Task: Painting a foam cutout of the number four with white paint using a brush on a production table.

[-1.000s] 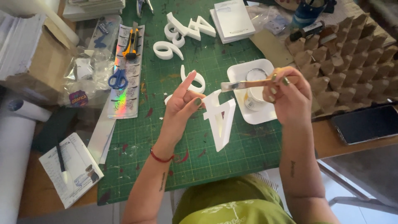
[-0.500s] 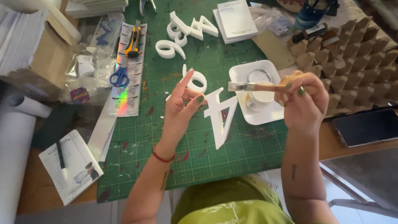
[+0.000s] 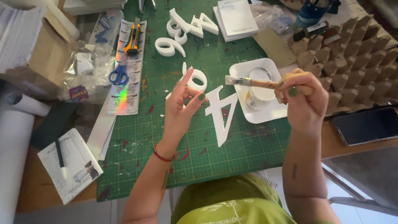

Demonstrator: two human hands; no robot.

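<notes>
A white foam figure four (image 3: 224, 118) hangs tilted just above the green cutting mat (image 3: 248, 153). My left hand (image 3: 180, 108) pinches its left tip between thumb and a green-nailed finger, the index finger raised. My right hand (image 3: 304, 97) grips a wooden-handled flat paintbrush (image 3: 248, 82), bristles pointing left, above a white square tray (image 3: 257, 116). An open jar of white paint (image 3: 261, 93) stands in the tray. A white foam six (image 3: 197, 79) lies behind my left hand, partly hidden.
More white foam digits (image 3: 182, 31) lie at the back of the mat. An orange utility knife (image 3: 132, 39), blue scissors (image 3: 119, 74) and a holographic strip lie left. A cardboard egg tray (image 3: 352, 58) and a dark phone (image 3: 365, 124) are right; a notepad with a pen (image 3: 68, 168) is front left.
The figure four has turned in my left hand, showing more of its face. The brush has stayed over the tray with only a slight shift.
</notes>
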